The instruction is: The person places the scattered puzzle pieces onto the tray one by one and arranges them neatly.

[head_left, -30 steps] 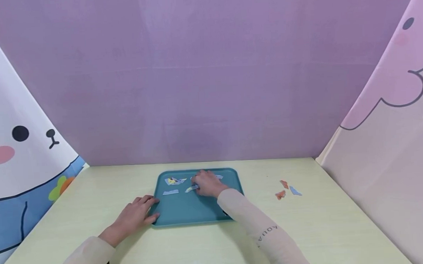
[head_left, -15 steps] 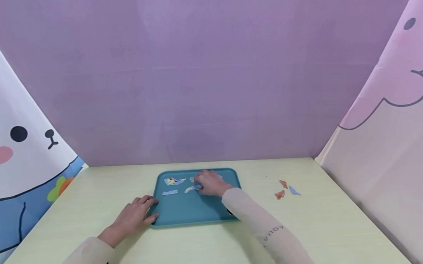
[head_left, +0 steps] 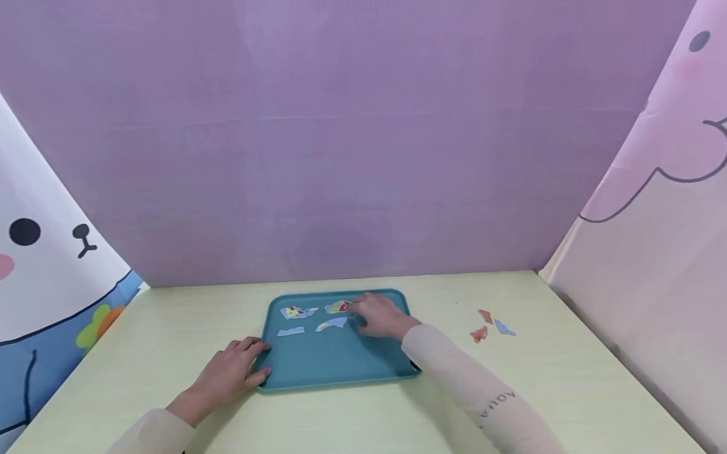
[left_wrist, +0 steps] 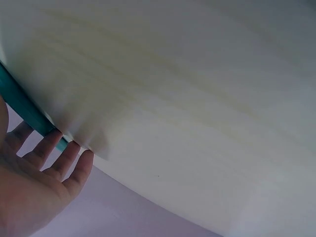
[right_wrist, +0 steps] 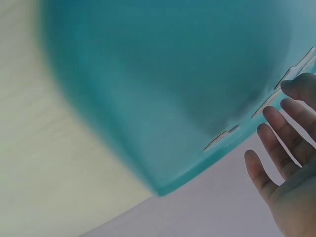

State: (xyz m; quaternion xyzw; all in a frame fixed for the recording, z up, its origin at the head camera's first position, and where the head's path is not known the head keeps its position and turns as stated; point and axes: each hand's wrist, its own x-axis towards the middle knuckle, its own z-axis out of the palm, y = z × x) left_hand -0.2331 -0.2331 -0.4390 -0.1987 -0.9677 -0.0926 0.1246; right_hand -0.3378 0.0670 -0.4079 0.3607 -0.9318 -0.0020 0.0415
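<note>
My left hand (head_left: pixel 227 373) rests at the left edge of the teal tray (head_left: pixel 326 362), its fingers touching the rim. Over the tray's upper right is my right hand (head_left: pixel 378 315), its fingers apart in the right wrist view with nothing seen between them. Left of it lie flat, irregular picture pieces, like puzzle pieces: a light blue curved piece (head_left: pixel 332 324), a green and red piece (head_left: pixel 338 307), a yellow-printed piece (head_left: pixel 298 312) and a plain blue strip (head_left: pixel 291 331). Another piece (right_wrist: pixel 219 139) shows near the tray's corner in the right wrist view; in the head view my right hand hides that area.
Right of the tray, on the pale table (head_left: pixel 562 394), lie two orange-brown pieces (head_left: pixel 479 334) and a blue piece (head_left: pixel 504 327). A purple backdrop (head_left: pixel 361 153) stands behind the table, with printed cloth at both sides.
My right hand has moved right, away from the curved piece, uncovering more of it and the green and red piece. The left hand stays at the tray edge.
</note>
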